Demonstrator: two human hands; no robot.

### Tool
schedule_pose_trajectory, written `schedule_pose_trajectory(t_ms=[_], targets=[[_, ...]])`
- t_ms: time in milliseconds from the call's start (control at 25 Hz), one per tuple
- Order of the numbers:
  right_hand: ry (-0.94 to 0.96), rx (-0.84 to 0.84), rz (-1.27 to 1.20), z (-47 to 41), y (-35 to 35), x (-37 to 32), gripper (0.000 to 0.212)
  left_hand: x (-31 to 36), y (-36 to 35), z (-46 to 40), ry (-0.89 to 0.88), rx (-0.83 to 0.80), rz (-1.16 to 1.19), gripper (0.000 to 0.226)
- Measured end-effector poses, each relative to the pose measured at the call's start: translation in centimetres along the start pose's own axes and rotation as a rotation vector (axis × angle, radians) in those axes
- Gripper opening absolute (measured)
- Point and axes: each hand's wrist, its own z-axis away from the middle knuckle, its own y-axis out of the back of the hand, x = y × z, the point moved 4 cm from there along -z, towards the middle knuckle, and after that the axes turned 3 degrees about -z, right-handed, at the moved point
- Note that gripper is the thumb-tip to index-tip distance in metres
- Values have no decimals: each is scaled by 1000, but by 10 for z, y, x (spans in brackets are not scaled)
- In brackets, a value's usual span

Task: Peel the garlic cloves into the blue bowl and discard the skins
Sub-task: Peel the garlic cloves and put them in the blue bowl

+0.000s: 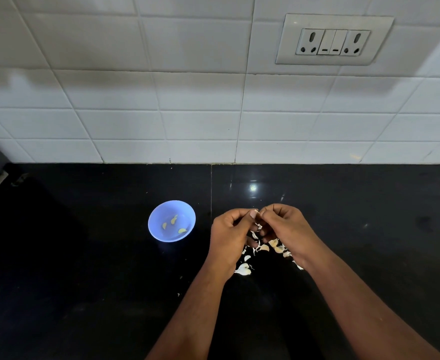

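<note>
Both grips (258,213) pinch one garlic clove (255,213) (fingertips meeting)

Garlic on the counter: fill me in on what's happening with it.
A person is peeling garlic over a black counter. Both hands, the left hand and the right hand, pinch one garlic clove between their fingertips. Loose skins and cloves lie beneath them. The blue bowl, off to the left, holds three peeled cloves.
</note>
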Motion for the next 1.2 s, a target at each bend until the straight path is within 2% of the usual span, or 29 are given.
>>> schedule_pose_trajectory(t_ms=[200, 360, 480, 640, 720, 800, 880, 1040, 1200], targets=[[24, 14, 65, 2, 5, 8, 16, -7, 6, -2, 63, 120, 211, 11], [15, 68, 68, -2, 10, 11, 26, -10, 9, -3, 78, 144, 220, 12], [50, 158, 130, 0, 14, 5, 7, -11, 6, -5, 89, 130, 228, 10], [162, 286, 325, -1, 20, 1, 16, -15, 2, -7, 114, 130, 244, 8], [202, 239, 276, -1, 17, 0, 17, -17, -1, -7, 122, 134, 256, 9], [185, 120, 117, 1, 9, 0, 24, -18, -3, -8, 139, 130, 255, 10], [174, 68, 55, 5, 3, -1, 18, -19, -6, -7, 150, 102, 252, 8], [135, 147, 30, 2, 3, 3, 7, -22, -8, -7, 149, 104, 211, 7], [107, 157, 73, 3, 0, 8, 10, -20, -9, -4, 65, 172, 123, 4]])
